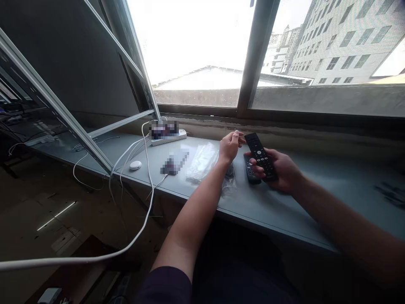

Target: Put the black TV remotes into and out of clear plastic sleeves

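My right hand (pixel 281 171) is wrapped round a black remote control (pixel 260 155), its button side up and its top end tilted toward the window. Partly under it, a second black remote control (pixel 252 171) lies on the table. Just left of the held remote's top end, my left hand (pixel 229 145) is raised with its fingers curled together; whatever is between them, if anything, cannot be made out. Clear plastic bags (pixel 202 162) lie on the table beside and below my left wrist.
On the grey table (pixel 291 211) are a white round device (pixel 135 165), a blurred-out object with a cable and a white power strip (pixel 169 140). A white cable (pixel 147 219) loops across the front left. A metal frame (pixel 63 105) rises at left; a window stands behind.
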`<state>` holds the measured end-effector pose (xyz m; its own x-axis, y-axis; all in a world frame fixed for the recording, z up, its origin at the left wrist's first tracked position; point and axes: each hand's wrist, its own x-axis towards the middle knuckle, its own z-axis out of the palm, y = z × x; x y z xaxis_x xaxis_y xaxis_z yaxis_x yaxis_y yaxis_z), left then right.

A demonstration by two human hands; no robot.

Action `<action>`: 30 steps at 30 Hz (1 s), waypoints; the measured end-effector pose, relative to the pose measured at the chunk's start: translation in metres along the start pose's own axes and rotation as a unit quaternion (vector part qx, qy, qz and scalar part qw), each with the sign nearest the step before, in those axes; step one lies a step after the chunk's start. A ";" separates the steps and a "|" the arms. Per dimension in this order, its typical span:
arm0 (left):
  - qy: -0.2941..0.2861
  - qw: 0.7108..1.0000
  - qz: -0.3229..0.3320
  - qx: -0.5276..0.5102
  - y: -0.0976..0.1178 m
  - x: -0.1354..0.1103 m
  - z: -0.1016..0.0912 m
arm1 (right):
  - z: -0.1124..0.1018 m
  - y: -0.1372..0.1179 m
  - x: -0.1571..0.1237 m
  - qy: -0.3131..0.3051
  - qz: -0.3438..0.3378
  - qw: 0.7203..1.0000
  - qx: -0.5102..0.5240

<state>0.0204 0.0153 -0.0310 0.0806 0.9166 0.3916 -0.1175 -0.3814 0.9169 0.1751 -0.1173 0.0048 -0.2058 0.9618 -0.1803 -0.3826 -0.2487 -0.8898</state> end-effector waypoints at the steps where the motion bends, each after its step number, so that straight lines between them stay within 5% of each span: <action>1: 0.005 1.000 0.000 0.011 -0.001 0.000 0.000 | 0.000 0.000 0.000 -0.003 -0.004 1.000 -0.008; 30: -0.042 0.989 0.007 0.139 -0.006 -0.004 -0.011 | 0.005 -0.002 0.001 0.041 0.052 0.990 0.126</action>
<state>0.0095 0.0149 -0.0389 0.1645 0.9025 0.3981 0.1566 -0.4224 0.8928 0.1715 -0.1162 0.0083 -0.1861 0.9327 -0.3091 -0.5784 -0.3583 -0.7329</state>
